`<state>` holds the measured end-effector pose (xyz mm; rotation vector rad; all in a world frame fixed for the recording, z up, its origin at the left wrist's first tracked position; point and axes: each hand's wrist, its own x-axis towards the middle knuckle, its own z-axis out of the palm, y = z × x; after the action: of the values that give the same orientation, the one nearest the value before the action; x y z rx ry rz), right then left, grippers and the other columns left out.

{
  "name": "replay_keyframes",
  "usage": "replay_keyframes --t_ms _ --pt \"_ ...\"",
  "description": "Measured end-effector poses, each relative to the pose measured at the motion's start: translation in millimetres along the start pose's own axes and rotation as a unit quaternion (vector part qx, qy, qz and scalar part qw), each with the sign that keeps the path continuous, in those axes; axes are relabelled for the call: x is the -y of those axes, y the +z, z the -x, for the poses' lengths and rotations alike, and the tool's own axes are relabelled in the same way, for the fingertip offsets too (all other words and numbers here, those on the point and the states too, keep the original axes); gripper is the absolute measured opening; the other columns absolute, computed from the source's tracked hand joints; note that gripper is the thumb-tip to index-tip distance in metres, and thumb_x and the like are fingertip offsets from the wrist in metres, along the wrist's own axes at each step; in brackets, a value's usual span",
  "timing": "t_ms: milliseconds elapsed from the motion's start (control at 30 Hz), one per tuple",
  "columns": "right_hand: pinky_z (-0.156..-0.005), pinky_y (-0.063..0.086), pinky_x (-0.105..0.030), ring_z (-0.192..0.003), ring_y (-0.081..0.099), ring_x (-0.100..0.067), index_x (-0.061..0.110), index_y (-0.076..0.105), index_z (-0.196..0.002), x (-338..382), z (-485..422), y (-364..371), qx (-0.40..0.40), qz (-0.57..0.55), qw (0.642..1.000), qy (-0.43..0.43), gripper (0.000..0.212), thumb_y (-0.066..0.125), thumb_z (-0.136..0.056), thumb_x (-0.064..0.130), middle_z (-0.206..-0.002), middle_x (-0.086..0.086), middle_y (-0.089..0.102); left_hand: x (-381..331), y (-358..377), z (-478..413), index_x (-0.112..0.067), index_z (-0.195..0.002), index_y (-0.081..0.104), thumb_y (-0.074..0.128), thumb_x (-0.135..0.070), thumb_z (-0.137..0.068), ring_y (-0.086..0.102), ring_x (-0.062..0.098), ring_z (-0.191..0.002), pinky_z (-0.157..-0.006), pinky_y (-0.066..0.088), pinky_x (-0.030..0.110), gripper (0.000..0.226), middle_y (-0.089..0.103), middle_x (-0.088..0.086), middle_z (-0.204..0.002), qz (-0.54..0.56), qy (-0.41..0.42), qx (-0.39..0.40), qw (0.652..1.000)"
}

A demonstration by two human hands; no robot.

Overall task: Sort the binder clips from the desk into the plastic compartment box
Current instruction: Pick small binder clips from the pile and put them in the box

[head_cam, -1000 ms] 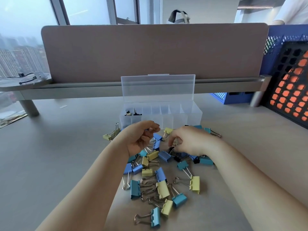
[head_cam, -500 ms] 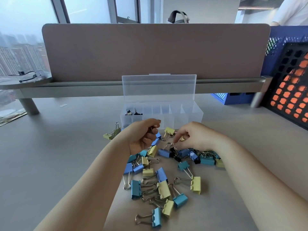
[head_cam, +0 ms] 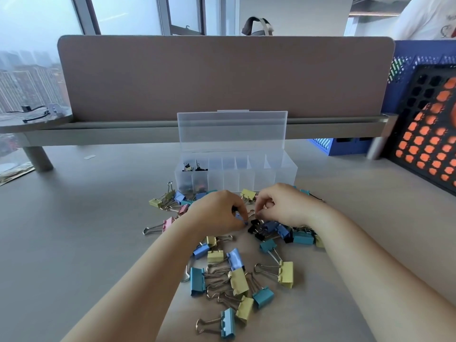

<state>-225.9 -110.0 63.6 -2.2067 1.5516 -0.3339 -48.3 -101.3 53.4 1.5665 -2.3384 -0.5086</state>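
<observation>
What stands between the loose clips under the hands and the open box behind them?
Nothing visible does. The clear plastic compartment box sits just behind the pile of coloured binder clips, its clear lid raised and its compartments open from above. Only the box's front wall, with a yellow binder clip before it, must be lifted over.

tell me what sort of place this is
Most likely an office high up in a city building: a grey desk with a brown fabric divider panel, tall windows looking out on city towers, and a pile of coloured metal binder clips.
</observation>
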Motion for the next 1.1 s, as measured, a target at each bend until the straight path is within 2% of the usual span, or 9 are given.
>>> replay_keyframes --t_ms 133,300,467,567,700,800,867,933,1100 --pt "-0.062 0.04 -0.025 -0.07 0.054 -0.012 0.014 0.063 -0.086 6 1 -5 -0.058 -0.124 0.99 0.021 0.01 0.06 -0.088 0.023 -0.076 0.004 0.06 -2 -1 0 -0.037 -0.084 0.066 0.068 -0.026 -0.078 0.042 0.004 -0.052 -0.056 0.036 0.023 0.013 0.048 -0.011 -0.059 -0.001 0.016 -0.008 1.0" --pt "-0.053 0.029 -0.022 -0.065 0.04 -0.011 0.012 0.054 -0.084 5 2 -10 -0.036 -0.252 0.963 0.09 0.014 0.048 -0.095 0.019 -0.079 0.0 0.05 -8 2 2 -0.033 -0.096 0.069 0.071 -0.028 -0.08 0.041 0.001 -0.052 -0.052 0.032 0.021 0.016 0.044 -0.017 -0.062 -0.01 0.046 0.028 0.998" --pt "-0.033 0.02 -0.015 -0.046 0.036 -0.01 0.012 0.038 -0.076 -6 -4 -12 0.012 -0.603 0.78 0.165 0.014 0.038 -0.089 0.011 -0.069 -0.009 0.044 -5 5 1 -0.034 -0.102 0.067 0.064 -0.032 -0.086 0.044 0.002 -0.059 -0.052 0.032 0.021 0.017 0.046 -0.017 -0.067 -0.07 0.067 0.034 0.995" --pt "-0.03 0.02 -0.012 -0.041 0.036 -0.008 0.01 0.043 -0.078 -6 -3 -14 0.028 -0.667 0.728 0.155 0.013 0.037 -0.089 0.013 -0.065 -0.007 0.044 -4 3 2 -0.028 -0.104 0.065 0.063 -0.038 -0.087 0.045 0.004 -0.06 -0.053 0.034 0.023 0.02 0.047 -0.014 -0.067 -0.073 0.072 0.056 0.993" --pt "-0.031 0.017 -0.013 -0.04 0.035 -0.006 0.008 0.057 -0.087 -6 -3 -15 -0.012 -0.599 0.794 0.107 0.009 0.052 -0.092 0.012 -0.066 -0.004 0.047 1 -20 3 -0.025 -0.096 0.066 0.064 -0.038 -0.088 0.045 -0.002 -0.05 -0.052 0.036 0.012 0.015 0.052 -0.015 -0.064 0.046 0.053 0.062 0.996" --pt "-0.037 0.022 -0.015 -0.044 0.034 -0.006 0.012 0.065 -0.086 -6 -3 -10 -0.038 -0.41 0.907 0.087 0.003 0.064 -0.088 0.011 -0.066 0.0 0.055 11 -28 2 -0.026 -0.094 0.066 0.059 -0.037 -0.091 0.043 0.003 -0.054 -0.054 0.038 0.014 0.013 0.056 -0.008 -0.071 0.089 0.021 0.034 0.995" --pt "-0.049 0.034 -0.018 -0.058 0.051 -0.006 0.015 0.07 -0.086 -5 -2 -7 -0.044 -0.244 0.966 0.074 0.002 0.071 -0.084 0.016 -0.078 0.002 0.066 17 -26 3 -0.021 -0.096 0.065 0.056 -0.033 -0.094 0.041 0.009 -0.057 -0.055 0.038 0.02 0.016 0.051 -0.004 -0.07 0.195 -0.026 0.041 0.98" --pt "-0.059 0.04 -0.02 -0.073 0.058 -0.007 0.02 0.071 -0.079 -3 -1 -4 -0.032 -0.145 0.988 0.051 0.004 0.075 -0.08 0.02 -0.08 0.007 0.067 21 -23 5 -0.01 -0.098 0.061 0.053 -0.024 -0.096 0.035 0.01 -0.059 -0.05 0.034 0.019 0.017 0.044 0.0 -0.071 0.383 -0.052 0.061 0.92" --pt "-0.063 0.045 -0.027 -0.077 0.059 -0.013 0.023 0.067 -0.072 5 -2 7 -0.013 -0.006 0.997 0.074 0.012 0.077 -0.076 0.03 -0.078 0.006 0.063 18 -22 2 -0.006 -0.087 0.049 0.055 -0.018 -0.085 0.04 0.007 -0.053 -0.041 0.033 0.011 0.013 0.051 0.004 -0.073 0.72 -0.096 0.104 0.68"
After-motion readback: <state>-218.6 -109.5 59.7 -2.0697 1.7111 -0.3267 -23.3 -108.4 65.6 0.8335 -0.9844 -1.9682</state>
